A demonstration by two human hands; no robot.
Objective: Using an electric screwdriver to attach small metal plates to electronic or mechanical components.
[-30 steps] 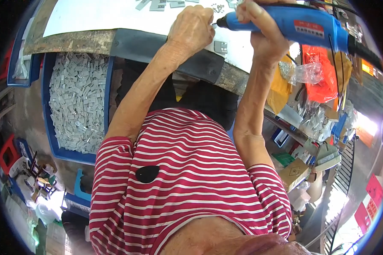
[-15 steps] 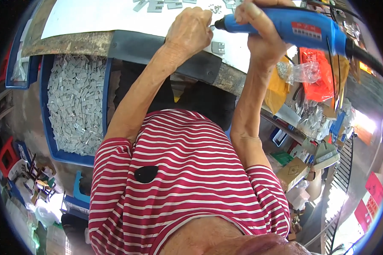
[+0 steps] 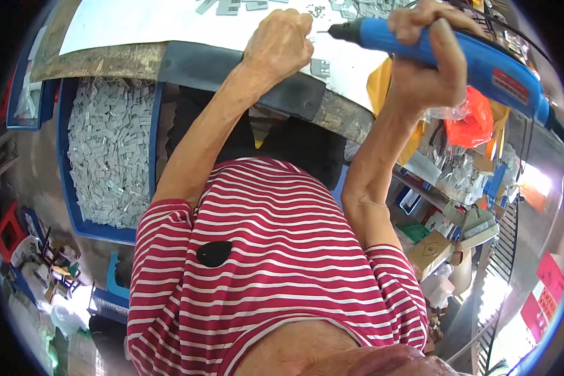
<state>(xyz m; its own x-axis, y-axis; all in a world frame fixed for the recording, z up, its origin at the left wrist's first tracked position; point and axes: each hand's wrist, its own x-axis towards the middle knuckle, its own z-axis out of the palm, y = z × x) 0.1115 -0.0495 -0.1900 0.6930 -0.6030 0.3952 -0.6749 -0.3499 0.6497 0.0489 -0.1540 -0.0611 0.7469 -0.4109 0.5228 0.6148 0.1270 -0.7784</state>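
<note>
My left hand (image 3: 279, 47) is closed in a pinch over the white work surface (image 3: 131, 25). What it holds, if anything, is hidden behind the fingers. Wrapped round a blue electric screwdriver (image 3: 492, 69) is my right hand (image 3: 432, 69), blurred by motion. The driver's black nose and thin bit point left at my left hand, with a gap between. A grey rectangular part (image 3: 320, 67) lies just right of my left wrist. Beyond my hands are several more grey parts (image 3: 229, 7) and a small scatter of tiny metal pieces (image 3: 316, 10), probably screws.
A blue bin (image 3: 64, 156) full of grey parts stands below the table's left side. Worn wood and a dark strip (image 3: 197, 66) form the near table edge. Red plastic bags (image 3: 470, 122), yellow packaging and cardboard boxes (image 3: 427, 250) crowd the right. A cable trails from the driver.
My right hand has drawn the screwdriver to the right, away from my left hand, and its rear end has tilted down. My left hand has hardly moved.
</note>
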